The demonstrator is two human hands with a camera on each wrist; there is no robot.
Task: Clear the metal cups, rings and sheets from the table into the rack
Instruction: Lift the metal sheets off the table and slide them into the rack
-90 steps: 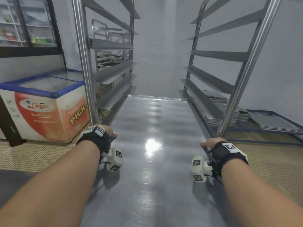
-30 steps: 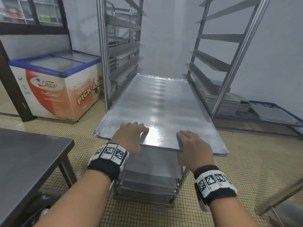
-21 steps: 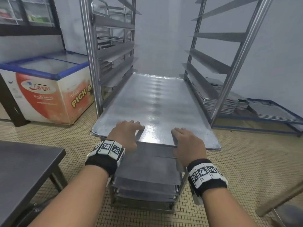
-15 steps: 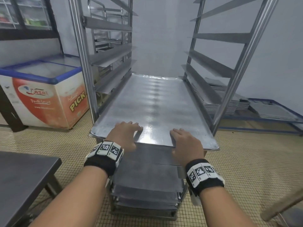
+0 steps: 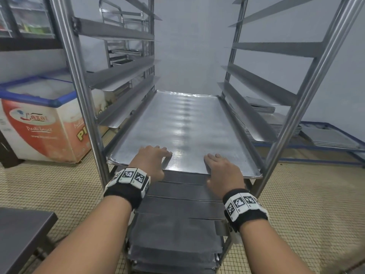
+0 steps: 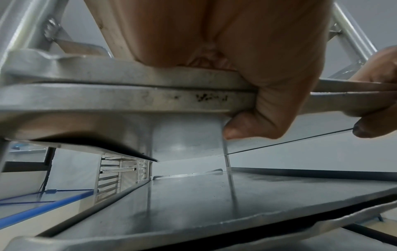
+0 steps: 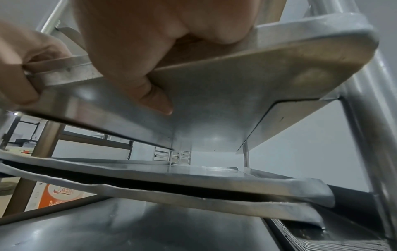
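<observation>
Slid deeper since before, one metal sheet (image 5: pixel 183 131) rides the rack (image 5: pixel 83 91) runners; left hand (image 5: pixel 151 162) and right hand (image 5: pixel 222 171) each grip its near edge. Several sheets sit below; freezer (image 5: pixel 39 119) stands left.

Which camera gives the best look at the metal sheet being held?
The head view: the whole sheet lies on the rack's rails. Both wrist views show only its near edge and underside, gripped by the left hand and right hand.

Pale grey walls (image 5: pixel 189 46); floor (image 5: pixel 49 184) of small beige tiles. Chest freezer (image 5: pixel 39 123), orange and white, blue-rimmed, at left. Dark table (image 5: pixel 21 230) corner, near left.
</observation>
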